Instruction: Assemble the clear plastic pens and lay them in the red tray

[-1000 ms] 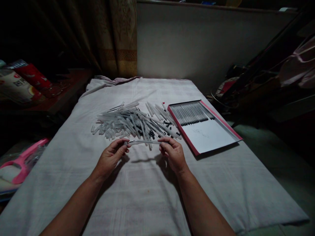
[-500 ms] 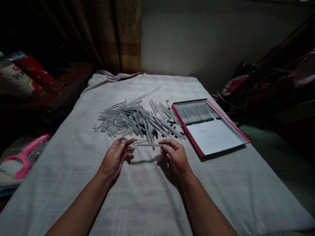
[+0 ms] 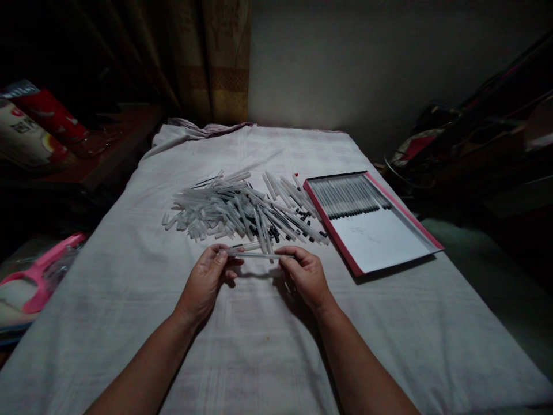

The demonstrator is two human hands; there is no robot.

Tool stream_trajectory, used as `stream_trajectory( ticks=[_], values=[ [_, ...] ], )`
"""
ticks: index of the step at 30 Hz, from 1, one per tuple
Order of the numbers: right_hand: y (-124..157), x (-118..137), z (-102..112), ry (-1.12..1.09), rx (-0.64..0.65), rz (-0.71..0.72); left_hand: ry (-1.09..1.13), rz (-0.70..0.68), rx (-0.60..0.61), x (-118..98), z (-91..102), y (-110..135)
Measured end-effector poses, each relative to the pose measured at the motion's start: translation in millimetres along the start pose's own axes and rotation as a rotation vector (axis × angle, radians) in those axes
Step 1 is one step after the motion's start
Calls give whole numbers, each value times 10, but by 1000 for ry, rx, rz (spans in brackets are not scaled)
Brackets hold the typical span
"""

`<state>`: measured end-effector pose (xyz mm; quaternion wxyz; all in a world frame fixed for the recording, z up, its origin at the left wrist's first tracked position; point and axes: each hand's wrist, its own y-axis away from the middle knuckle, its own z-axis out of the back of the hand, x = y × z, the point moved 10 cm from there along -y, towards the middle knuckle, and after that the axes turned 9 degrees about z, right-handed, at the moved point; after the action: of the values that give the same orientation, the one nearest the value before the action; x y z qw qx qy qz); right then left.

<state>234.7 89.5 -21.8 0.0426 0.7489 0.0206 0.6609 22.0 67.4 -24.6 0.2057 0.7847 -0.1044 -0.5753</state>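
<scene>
Between my two hands a clear pen point(image 3: 261, 255) is held level above the cloth. My right hand point(image 3: 305, 274) pinches its right end between thumb and fingers. At the other end my left hand point(image 3: 209, 279) is closed on what looks like a clear pen cap point(image 3: 228, 252), where the pen's tip meets it; the fingers partly hide this spot. Just beyond my hands lies a heap of pen parts point(image 3: 233, 210): clear barrels, thin refills and clear caps, with small black plugs point(image 3: 274, 233) on its right side.
A shallow red-edged box point(image 3: 380, 242) to the right holds a row of pens point(image 3: 345, 196) with black ends. A white cloth point(image 3: 242, 357) covers the table. On the left are a pink-handled object point(image 3: 38, 276) and a side table with packages point(image 3: 37, 135).
My hands have come slightly closer together, and the pen's left end now reaches into my left fingers. The view has shifted a little.
</scene>
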Motion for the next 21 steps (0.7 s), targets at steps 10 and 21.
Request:
stream_trajectory(
  ticks=[10, 21],
  values=[
    [24, 36, -78, 188, 359, 34, -256, 239, 148, 182, -26, 35],
    [16, 80, -47, 164, 336, 79, -291, 332, 327, 263, -55, 104]
  ],
)
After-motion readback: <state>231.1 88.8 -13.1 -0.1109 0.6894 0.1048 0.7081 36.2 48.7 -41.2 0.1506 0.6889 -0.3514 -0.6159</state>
